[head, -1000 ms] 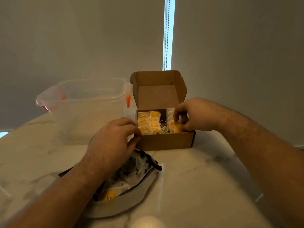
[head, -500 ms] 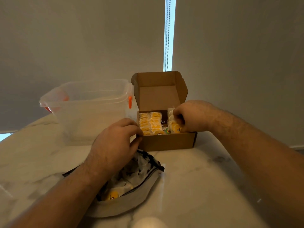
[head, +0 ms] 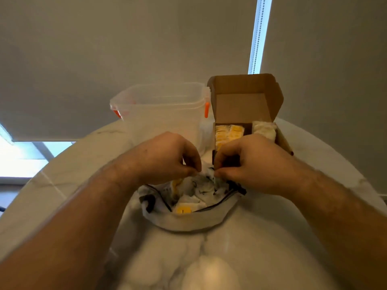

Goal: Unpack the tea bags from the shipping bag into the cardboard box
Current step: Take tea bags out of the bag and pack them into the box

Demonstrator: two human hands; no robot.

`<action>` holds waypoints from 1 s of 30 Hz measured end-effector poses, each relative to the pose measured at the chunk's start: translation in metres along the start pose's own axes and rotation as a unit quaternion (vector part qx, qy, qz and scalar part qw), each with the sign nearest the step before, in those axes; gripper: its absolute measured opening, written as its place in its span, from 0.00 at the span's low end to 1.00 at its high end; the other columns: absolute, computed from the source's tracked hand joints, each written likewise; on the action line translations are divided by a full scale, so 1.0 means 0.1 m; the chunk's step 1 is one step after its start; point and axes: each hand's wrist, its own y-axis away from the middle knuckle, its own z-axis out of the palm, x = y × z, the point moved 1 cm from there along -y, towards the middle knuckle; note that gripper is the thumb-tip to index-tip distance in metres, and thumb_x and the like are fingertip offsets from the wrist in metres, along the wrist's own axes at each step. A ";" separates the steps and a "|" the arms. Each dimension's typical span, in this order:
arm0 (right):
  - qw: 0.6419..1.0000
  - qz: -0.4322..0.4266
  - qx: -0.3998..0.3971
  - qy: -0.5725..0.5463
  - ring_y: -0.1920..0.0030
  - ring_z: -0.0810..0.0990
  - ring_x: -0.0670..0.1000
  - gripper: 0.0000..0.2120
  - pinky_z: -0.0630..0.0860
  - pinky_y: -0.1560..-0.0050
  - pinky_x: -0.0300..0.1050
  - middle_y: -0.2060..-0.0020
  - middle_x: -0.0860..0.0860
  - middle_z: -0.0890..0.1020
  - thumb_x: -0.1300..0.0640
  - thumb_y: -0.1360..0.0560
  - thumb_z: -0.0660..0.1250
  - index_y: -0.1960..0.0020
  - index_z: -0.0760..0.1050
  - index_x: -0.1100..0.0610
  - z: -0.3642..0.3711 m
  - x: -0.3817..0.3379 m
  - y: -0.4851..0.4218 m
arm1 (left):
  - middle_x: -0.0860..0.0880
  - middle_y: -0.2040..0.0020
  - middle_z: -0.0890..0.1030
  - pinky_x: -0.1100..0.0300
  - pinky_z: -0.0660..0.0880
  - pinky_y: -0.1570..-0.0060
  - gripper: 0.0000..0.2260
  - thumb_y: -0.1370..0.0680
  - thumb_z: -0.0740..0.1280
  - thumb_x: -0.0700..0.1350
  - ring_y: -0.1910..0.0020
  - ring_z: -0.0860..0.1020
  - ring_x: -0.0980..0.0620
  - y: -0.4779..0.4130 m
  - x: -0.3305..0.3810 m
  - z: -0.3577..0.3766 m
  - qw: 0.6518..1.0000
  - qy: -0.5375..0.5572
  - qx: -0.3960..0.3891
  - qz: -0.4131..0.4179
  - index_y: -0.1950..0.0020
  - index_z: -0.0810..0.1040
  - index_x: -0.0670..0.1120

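Note:
The grey shipping bag point(head: 192, 221) lies open on the marble table, with white and yellow tea bags point(head: 184, 209) inside. My left hand point(head: 165, 158) and my right hand point(head: 249, 162) meet over the bag's far edge, fingers curled. Both pinch at white tea bag material point(head: 206, 174) at the bag's mouth. Behind my right hand stands the open cardboard box point(head: 247, 105), lid up. It holds rows of yellow tea bags point(head: 229, 131) on the left and a white bundle point(head: 263, 129) on the right.
A clear plastic container point(head: 163, 116) with orange clips stands left of the box. The round marble table point(head: 251, 248) ends at a curved far edge close behind the box. Window blinds hang beyond it.
My right hand has left the box and come down to the bag's mouth beside my left hand. The camera has tilted and moved closer over the bag.

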 end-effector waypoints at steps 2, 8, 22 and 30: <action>0.999 -0.026 -0.027 -0.028 0.52 0.81 0.36 0.07 0.80 0.52 0.32 0.55 0.37 0.84 0.51 0.24 0.75 0.47 0.85 0.42 0.17 -0.07 0.03 | 0.63 0.59 0.82 0.68 0.72 0.58 0.05 0.22 0.74 0.48 0.60 0.79 0.67 0.07 -0.06 0.04 1.000 0.000 -0.011 -0.011 0.50 0.85 0.59; 0.991 -0.061 -0.118 -0.034 0.53 0.83 0.38 0.13 0.83 0.49 0.43 0.54 0.37 0.84 0.45 0.27 0.77 0.43 0.83 0.40 0.38 -0.13 0.09 | 0.60 0.46 0.82 0.55 0.81 0.48 0.17 0.27 0.73 0.44 0.48 0.80 0.58 0.30 -0.31 0.04 0.994 0.021 -0.103 0.009 0.45 0.83 0.66; 0.995 -0.003 -0.100 -0.024 0.58 0.81 0.38 0.16 0.80 0.58 0.37 0.57 0.38 0.83 0.39 0.30 0.76 0.44 0.84 0.41 0.53 -0.23 0.12 | 0.59 0.49 0.80 0.51 0.81 0.50 0.07 0.26 0.76 0.56 0.52 0.79 0.57 0.27 -0.34 0.14 0.996 0.024 -0.078 0.040 0.50 0.84 0.62; 0.968 0.042 -0.002 -0.246 0.55 0.86 0.45 0.10 0.85 0.51 0.51 0.57 0.44 0.88 0.48 0.30 0.80 0.50 0.86 0.45 0.40 -0.05 0.08 | 0.58 0.47 0.83 0.57 0.80 0.49 0.08 0.21 0.69 0.54 0.49 0.81 0.59 0.30 -0.41 0.05 0.988 0.150 0.003 0.042 0.44 0.84 0.59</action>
